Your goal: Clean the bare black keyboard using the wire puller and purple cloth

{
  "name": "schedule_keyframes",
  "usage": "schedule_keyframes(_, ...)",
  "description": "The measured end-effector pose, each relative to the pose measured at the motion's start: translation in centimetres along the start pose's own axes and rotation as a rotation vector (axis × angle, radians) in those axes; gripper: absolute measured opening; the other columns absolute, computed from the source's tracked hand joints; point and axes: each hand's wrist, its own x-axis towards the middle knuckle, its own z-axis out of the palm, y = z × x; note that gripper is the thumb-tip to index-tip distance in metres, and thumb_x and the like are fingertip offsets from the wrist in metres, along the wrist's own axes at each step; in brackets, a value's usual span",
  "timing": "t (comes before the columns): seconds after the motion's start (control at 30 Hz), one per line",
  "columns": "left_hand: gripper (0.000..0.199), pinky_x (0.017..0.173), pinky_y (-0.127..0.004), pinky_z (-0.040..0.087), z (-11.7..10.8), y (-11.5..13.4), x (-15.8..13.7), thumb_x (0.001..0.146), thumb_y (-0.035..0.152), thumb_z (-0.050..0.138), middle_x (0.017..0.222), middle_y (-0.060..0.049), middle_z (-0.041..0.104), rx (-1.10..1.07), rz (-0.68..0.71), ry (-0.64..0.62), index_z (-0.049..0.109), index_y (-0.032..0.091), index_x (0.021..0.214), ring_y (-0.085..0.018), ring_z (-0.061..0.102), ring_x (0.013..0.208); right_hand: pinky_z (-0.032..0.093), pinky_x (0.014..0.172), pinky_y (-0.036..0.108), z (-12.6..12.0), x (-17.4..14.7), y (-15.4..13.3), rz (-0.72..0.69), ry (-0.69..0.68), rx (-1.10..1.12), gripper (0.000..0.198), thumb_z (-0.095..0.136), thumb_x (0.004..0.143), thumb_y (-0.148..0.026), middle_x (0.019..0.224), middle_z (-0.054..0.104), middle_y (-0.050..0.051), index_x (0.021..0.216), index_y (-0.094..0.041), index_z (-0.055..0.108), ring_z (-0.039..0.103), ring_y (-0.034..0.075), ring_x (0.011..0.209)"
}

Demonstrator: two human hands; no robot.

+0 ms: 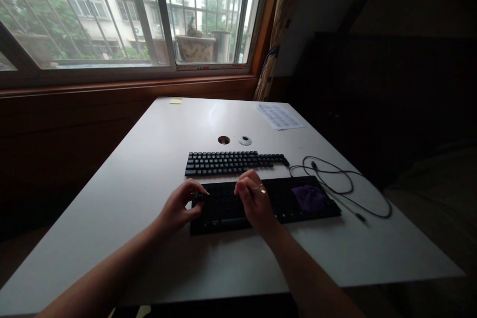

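1. Locate the black keyboard (281,199). I find it lying flat on the near part of the white table (137,189), under both hands.

2. Check the grips. My left grip (182,204) is at the keyboard's left end, thumb and fingers curled partway together around something dark; I cannot tell whether that is a loose part or the keyboard's edge. My right grip (255,199) is closed into a fist above the middle; a thin bright piece (260,189) shows against it, but I cannot tell whether it is held.

3. Handling. I judge the keyboard fairly light, stiff and smooth, likely to slide if pushed. I would hold it by its short ends, thumbs over the front edge, keeping pressure off the middle.

4. Adjacent items. The block of keys (227,164) just behind appears made of small, hard, slick pieces; pinch by the sides. The purple cloth (309,198) on the keyboard's right part should be limp. I would keep clear of the looped cable (389,207) to the right.
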Motion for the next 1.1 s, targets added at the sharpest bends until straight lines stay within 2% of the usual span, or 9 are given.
schedule_keyframes(0.17, 0.017, 0.083, -0.032, 0.057, -0.1, 0.2, 0.0, 0.084, 0.014, 0.07, 0.1, -0.007, 0.065, -0.164, -0.002, -0.005, 0.058, 0.017, 0.095, -0.019, 0.067, 0.095, 0.049, 0.08, 0.033, 1.0, -0.3, 0.2, -0.103, -0.212, -0.086, 0.015, 0.049, 0.1, -0.027, 0.094, 0.055, 0.005, 0.102, -0.024, 0.064, 0.056, 0.018, 0.088)
schedule_keyframes(0.37, 0.015, 0.086, -0.037, 0.058, -0.4, 0.4, 0.0, 0.084, 0.018, 0.073, 0.103, -0.01, 0.069, -0.152, 0.033, -0.033, 0.065, 0.017, 0.096, -0.023, 0.068, 0.099, 0.051, 0.08, 0.032, 1.4, -0.8, 0.8, -0.129, -0.241, -0.104, 0.023, 0.067, 0.09, -0.032, 0.095, 0.058, 0.004, 0.113, -0.026, 0.065, 0.059, 0.018, 0.088)
schedule_keyframes(0.7, 0.017, 0.084, -0.037, 0.056, -1.0, 0.4, 0.0, 0.087, 0.02, 0.07, 0.106, -0.011, 0.067, 0.047, 0.08, -0.069, 0.069, 0.019, 0.104, -0.022, 0.065, 0.098, 0.052, 0.076, 0.03, 0.9, -0.6, 0.4, -0.165, -0.253, -0.139, 0.018, 0.065, 0.09, -0.028, 0.092, 0.06, 0.004, 0.108, -0.024, 0.066, 0.061, 0.017, 0.084)
schedule_keyframes(0.83, 0.01, 0.08, -0.034, 0.056, -1.4, 0.6, 0.0, 0.091, 0.02, 0.065, 0.102, -0.01, 0.064, 0.084, 0.091, 0.018, 0.066, 0.018, 0.1, -0.02, 0.063, 0.094, 0.052, 0.076, 0.031, 0.4, -0.6, 0.5, -0.158, -0.245, -0.192, 0.017, 0.063, 0.091, -0.028, 0.093, 0.061, 0.004, 0.108, -0.024, 0.066, 0.061, 0.018, 0.084)
schedule_keyframes(0.93, 0.015, 0.077, -0.034, 0.056, -1.5, 0.7, -0.1, 0.091, 0.019, 0.064, 0.106, -0.01, 0.06, 0.221, 0.191, 0.047, 0.066, 0.02, 0.105, -0.02, 0.061, 0.094, 0.052, 0.076, 0.031, 0.3, -0.6, 0.7, -0.166, -0.252, -0.23, 0.017, 0.063, 0.091, -0.028, 0.093, 0.062, 0.005, 0.108, -0.024, 0.065, 0.062, 0.018, 0.084)
schedule_keyframes(1.1, 0.034, 0.088, -0.042, 0.053, -0.9, 0.9, -0.3, 0.089, 0.017, 0.064, 0.125, -0.009, 0.052, 0.533, 0.371, -0.057, 0.069, 0.032, 0.119, -0.025, 0.052, 0.109, 0.052, 0.073, 0.031, 0.6, -0.7, 0.7, -0.18, -0.266, -0.26, 0.017, 0.064, 0.09, -0.027, 0.091, 0.062, 0.005, 0.106, -0.023, 0.066, 0.061, 0.019, 0.081)
